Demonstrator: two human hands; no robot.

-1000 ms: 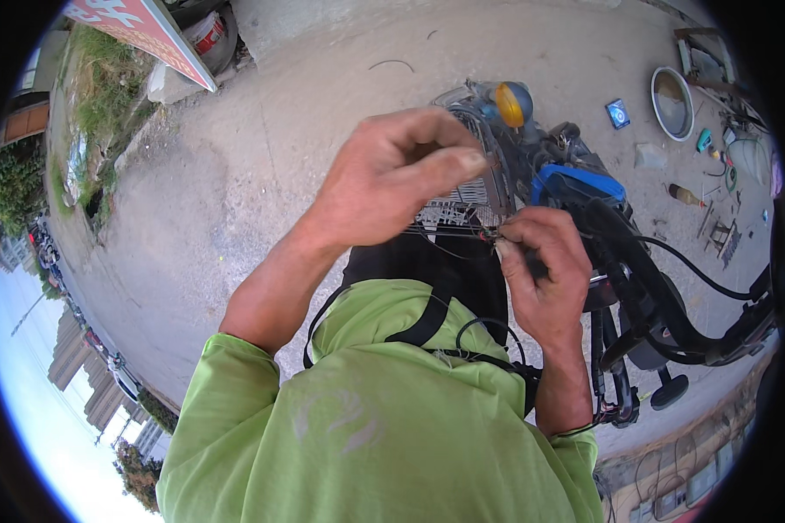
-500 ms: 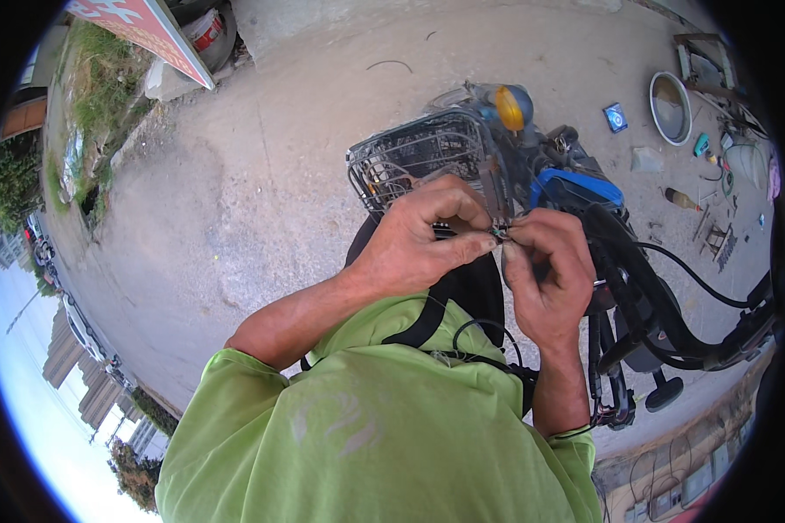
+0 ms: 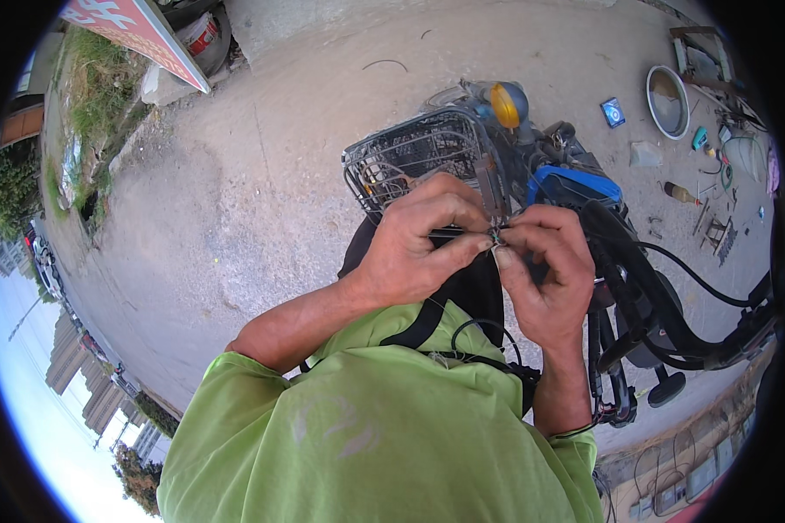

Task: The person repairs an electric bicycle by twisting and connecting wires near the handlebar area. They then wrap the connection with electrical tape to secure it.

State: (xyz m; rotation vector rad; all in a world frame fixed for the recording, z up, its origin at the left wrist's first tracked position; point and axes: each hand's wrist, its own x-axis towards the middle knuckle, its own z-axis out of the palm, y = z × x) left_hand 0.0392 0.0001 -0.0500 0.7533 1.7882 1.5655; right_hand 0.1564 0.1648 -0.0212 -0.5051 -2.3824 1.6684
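Observation:
My left hand (image 3: 423,235) is closed in a pinch, thumb against fingertips, in front of my chest. My right hand (image 3: 549,270) pinches from the other side, its thumb and forefinger almost touching the left fingertips. Between them is a small cluster of thin wires (image 3: 496,234), partly green; its exact form is too small to make out and mostly covered by fingers. Beyond the hands stands a two-wheeler with a black wire basket (image 3: 414,157) and a round lamp with an amber lens (image 3: 508,106). A black cable (image 3: 488,324) loops beside my right forearm.
Black handlebar tubing (image 3: 645,288) rises close to my right hand. On the ground at the right lie a metal basin (image 3: 669,103), a small blue box (image 3: 613,112), a brown bottle (image 3: 681,193) and several tools. A red sign (image 3: 139,39) leans at the far left.
The right thumb has shifted slightly left and down, closer to the left thumb. Both hands stay in nearly the same place, still pinching the wires.

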